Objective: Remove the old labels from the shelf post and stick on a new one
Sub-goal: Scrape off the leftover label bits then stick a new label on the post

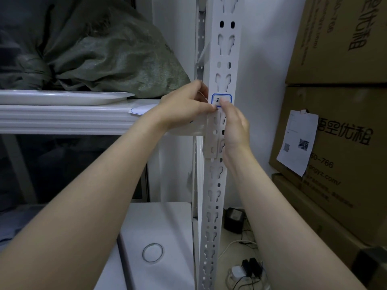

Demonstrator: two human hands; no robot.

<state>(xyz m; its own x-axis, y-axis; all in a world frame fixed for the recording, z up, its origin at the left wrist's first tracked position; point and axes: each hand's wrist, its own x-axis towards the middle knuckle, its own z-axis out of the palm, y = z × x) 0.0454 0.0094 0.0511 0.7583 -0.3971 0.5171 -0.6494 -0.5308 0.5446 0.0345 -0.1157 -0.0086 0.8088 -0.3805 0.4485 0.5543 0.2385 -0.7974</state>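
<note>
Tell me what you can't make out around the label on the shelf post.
Head view only:
- Label text: only a 2 shows; the right hand covers the rest.
- Left hand grip: its own knuckles hide whether it pinches the label.
- Second label on the shelf rail: the left wrist covers its right end.
- Paper sheet on the box: print too small to read.

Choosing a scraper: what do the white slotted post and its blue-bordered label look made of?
White slotted shelf post: likely painted steel, satin finish, punched keyhole slots. Blue-bordered white label: probably matte paper sticker, dark marking on it.
</note>
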